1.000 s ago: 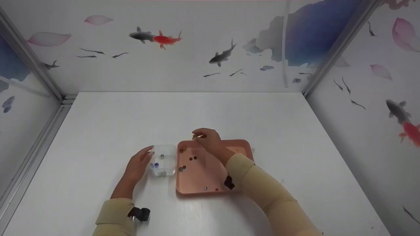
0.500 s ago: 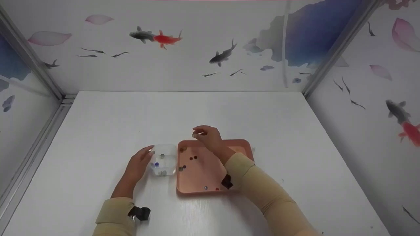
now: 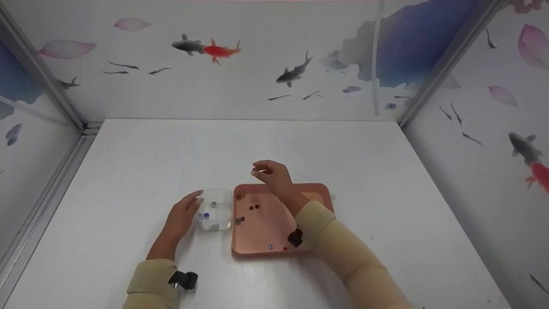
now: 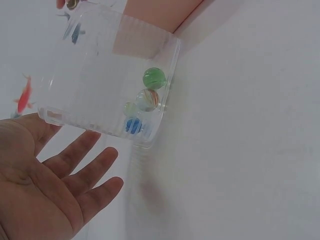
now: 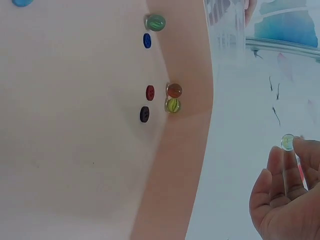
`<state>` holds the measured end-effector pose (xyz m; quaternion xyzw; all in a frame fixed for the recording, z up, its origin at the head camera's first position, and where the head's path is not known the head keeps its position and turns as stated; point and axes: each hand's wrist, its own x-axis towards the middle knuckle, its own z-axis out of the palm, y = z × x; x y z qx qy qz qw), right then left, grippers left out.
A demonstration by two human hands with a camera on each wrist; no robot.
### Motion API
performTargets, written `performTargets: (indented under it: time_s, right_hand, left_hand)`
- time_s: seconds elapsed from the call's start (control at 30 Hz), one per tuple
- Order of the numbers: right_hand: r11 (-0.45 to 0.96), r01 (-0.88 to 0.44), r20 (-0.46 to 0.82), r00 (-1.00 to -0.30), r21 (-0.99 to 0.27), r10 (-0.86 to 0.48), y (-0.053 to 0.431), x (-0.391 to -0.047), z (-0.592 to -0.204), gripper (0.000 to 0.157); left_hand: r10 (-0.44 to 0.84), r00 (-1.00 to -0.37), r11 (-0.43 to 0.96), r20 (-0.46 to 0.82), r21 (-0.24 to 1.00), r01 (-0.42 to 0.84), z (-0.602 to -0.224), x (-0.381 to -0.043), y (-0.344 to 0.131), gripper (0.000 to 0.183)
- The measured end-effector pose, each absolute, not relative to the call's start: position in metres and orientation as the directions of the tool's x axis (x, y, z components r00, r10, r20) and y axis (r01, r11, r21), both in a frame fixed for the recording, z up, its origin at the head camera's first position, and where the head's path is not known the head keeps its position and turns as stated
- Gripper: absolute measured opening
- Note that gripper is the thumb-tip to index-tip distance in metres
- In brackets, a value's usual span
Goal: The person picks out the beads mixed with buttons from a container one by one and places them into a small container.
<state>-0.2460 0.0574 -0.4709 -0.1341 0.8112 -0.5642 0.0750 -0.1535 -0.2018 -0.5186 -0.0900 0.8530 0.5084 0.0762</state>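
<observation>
My left hand [image 3: 182,214] rests at the left side of a clear plastic container [image 3: 216,196], its thumb and fingertips touching the wall. In the left wrist view those fingers [image 4: 92,165] are spread and nearly straight. Inside the container lie several marbles, among them a green marble [image 4: 154,78] and a blue marble [image 4: 133,125]. My right hand [image 3: 276,178] is raised over the far rim of the pink tray [image 3: 261,236]. Between its thumb and fingertips it pinches a clear marble [image 5: 288,142] with a yellowish swirl.
Along the tray's left wall sit an orange marble [image 5: 174,90], a yellow marble [image 5: 173,105] and a green marble [image 5: 156,22]. Beside them lie a red button [image 5: 150,92], a black button [image 5: 144,114] and a blue button [image 5: 147,40]. Printed walls [image 3: 240,94] enclose the white table [image 3: 171,146].
My right hand has risen a little and moved away from me, beyond the tray's far rim, with the marble pinched. The left hand and the container have stayed in place.
</observation>
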Motion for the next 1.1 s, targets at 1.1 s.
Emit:
performTargets:
  time_s: [1.1]
  right_hand:
    - [0.277,-0.169,0.058,-0.928,-0.946,-0.368,0.028,-0.231,-0.464,0.026]
  left_hand:
    - [-0.093,-0.966,0.443,-0.243,0.858,-0.258,-0.519,-0.153,-0.201,0.049]
